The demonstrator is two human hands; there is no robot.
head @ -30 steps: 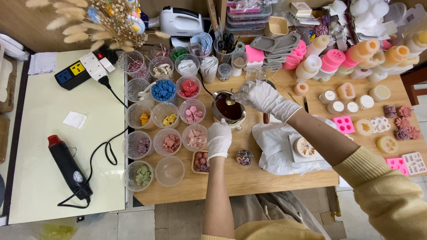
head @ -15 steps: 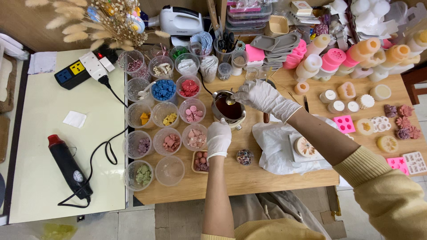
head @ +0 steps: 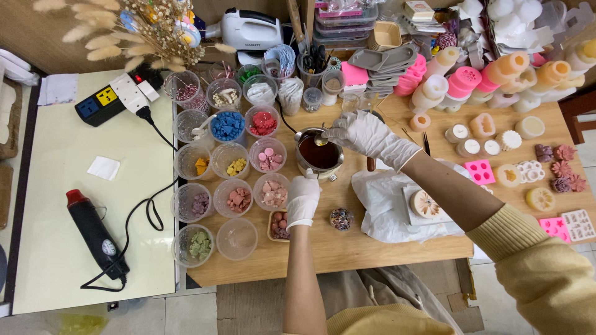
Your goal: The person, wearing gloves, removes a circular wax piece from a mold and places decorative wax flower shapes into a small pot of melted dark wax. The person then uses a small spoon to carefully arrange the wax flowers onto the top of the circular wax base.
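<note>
Overhead view of a crowded wooden craft table, seen from above the worker's own arms. Nearest, two forearms in pale yellow knit sleeves, both hands in white disposable gloves. Left hand lowered at the near edge of a small round metal melting pot, fingers curled at a small pink-filled container just below the pot, probably to steady things while stirring; whether clenched on anything, cannot tell. Right hand reaching in from the right, fingers pinched closed on a slim metal spoon, bowl dipped over the dark brown liquid in the pot, which sits mid-table, near the front. Beside the left hand, a tiny clear dish of mixed dark beads; to the right, a crumpled white plastic sheet spread as a work mat under a flower-shaped cream casting. Left of the pot, rows of clear plastic cups, one empty, others sorted by colour with pink, blue, red, yellow and green wax pieces, kept within easy reach. Further left, a pale green side table with a black heat gun with a red tip and a black power strip, apart from the wax. Further right, pink silicone moulds and finished small candles. At the far edge, dried pampas stems, a white hand mixer, stacked trays and squeeze bottles.
</note>
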